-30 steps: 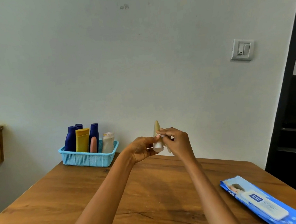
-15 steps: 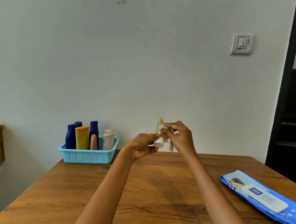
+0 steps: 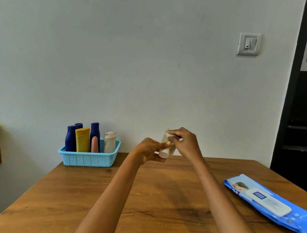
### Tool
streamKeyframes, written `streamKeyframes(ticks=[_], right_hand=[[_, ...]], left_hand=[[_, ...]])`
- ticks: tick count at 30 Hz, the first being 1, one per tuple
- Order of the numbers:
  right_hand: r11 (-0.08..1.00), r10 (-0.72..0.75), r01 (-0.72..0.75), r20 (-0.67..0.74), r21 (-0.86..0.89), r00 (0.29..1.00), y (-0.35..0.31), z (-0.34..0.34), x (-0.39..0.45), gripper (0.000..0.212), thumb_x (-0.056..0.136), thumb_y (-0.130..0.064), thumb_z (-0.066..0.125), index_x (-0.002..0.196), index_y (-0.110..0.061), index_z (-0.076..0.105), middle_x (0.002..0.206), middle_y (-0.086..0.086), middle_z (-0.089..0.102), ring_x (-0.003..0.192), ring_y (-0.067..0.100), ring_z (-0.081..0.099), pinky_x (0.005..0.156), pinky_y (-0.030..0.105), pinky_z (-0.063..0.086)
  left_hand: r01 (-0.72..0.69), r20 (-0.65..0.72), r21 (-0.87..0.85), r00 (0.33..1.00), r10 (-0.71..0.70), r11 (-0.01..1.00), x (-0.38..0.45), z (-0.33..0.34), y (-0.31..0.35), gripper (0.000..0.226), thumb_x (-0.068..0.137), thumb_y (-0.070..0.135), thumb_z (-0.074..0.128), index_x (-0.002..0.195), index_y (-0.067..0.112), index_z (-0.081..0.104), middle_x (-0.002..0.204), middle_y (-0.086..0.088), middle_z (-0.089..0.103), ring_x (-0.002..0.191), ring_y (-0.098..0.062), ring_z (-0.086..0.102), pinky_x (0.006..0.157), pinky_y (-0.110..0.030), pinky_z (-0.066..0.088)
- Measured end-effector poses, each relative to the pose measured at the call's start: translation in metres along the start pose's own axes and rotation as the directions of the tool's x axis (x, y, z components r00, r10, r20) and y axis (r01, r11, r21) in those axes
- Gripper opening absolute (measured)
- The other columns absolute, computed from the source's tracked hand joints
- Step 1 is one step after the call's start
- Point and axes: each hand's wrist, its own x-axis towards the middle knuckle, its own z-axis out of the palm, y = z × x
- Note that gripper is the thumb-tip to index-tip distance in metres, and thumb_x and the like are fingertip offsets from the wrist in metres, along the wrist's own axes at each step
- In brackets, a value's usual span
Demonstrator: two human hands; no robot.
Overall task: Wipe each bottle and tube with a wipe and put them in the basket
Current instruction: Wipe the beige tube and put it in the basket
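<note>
Nearest the viewer, at about 4 o'clock on the wooden tabletop [image 3: 82, 207], lies the blue pack of wipes [image 3: 269, 203], flat and well apart from both hands. Beyond it, held up above the middle of the tabletop, the left hand [image 3: 148, 150] has its grip curled round the lower, capped end of a small pale tube [image 3: 166, 146], white cap pointing down toward the viewer, while the right hand [image 3: 186, 144] pinches a white wipe [image 3: 170, 134] against the tube's upper end. The tube thus sits between the two grips, at 3 o'clock of the left hand and 9 o'clock of the right, tilted slightly with its tip toward 12. To do this wiping step well, I judge the left grip should hold the cap end firmly and turn the tube a little at a time so the wipe covers every side, with the right hand drawing the wipe along the whole length, shoulder and cap included, without squeezing hard enough to push product out. Farthest off, at 10 o'clock near the wall, the light blue basket [image 3: 89, 159] already holds several upright bottles and tubes; free room appears at its right end, though I cannot tell how much
</note>
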Motion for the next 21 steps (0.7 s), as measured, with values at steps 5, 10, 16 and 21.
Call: streamKeyframes(ticks=[5,10,16,21], right_hand=[[0.997,0.069,-0.073,0.136,0.028,0.988,-0.004,0.004,0.001,0.018,0.085,-0.012,0.064,0.098,-0.019,0.074,0.09,-0.008,0.068,0.084,0.003,0.06,0.065,0.007,0.045],[0.976,0.151,-0.169,0.136,0.134,0.979,-0.008,-0.008,0.003,0.018,0.083,-0.011,0.062,0.075,-0.023,0.073,0.081,-0.008,0.071,0.079,0.007,0.063,0.062,0.015,0.048],[0.969,0.115,-0.042,-0.295,0.242,0.949,-0.007,-0.006,0.005,0.018,0.089,-0.007,0.058,0.1,-0.017,0.068,0.102,-0.004,0.064,0.092,0.008,0.058,0.068,0.005,0.044],[0.987,-0.088,0.099,-0.088,0.129,0.992,-0.009,0.016,-0.004,0.021,0.085,0.0,0.06,0.097,-0.012,0.072,0.102,-0.012,0.059,0.095,-0.008,0.055,0.081,0.002,0.042]], left_hand=[[0.015,-0.026,-0.087,1.0,-0.018,0.996,0.003,-0.011,-0.004,0.037,0.079,0.023,0.071,0.099,-0.006,0.062,0.097,-0.016,0.067,0.084,-0.024,0.067,0.068,-0.034,0.059],[0.079,0.031,-0.184,0.997,-0.074,0.98,0.001,-0.002,-0.003,0.041,0.08,0.017,0.069,0.109,-0.01,0.057,0.104,-0.019,0.063,0.089,-0.027,0.064,0.063,-0.033,0.06],[0.099,0.045,-0.271,0.995,-0.09,0.957,0.001,-0.002,-0.001,0.035,0.084,0.006,0.064,0.114,-0.009,0.051,0.103,-0.021,0.057,0.09,-0.029,0.061,0.079,-0.041,0.055],[0.014,0.032,-0.295,0.999,-0.005,0.955,0.004,-0.004,-0.001,0.028,0.086,0.0,0.06,0.113,-0.007,0.056,0.096,-0.018,0.062,0.087,-0.028,0.062,0.08,-0.042,0.053]])
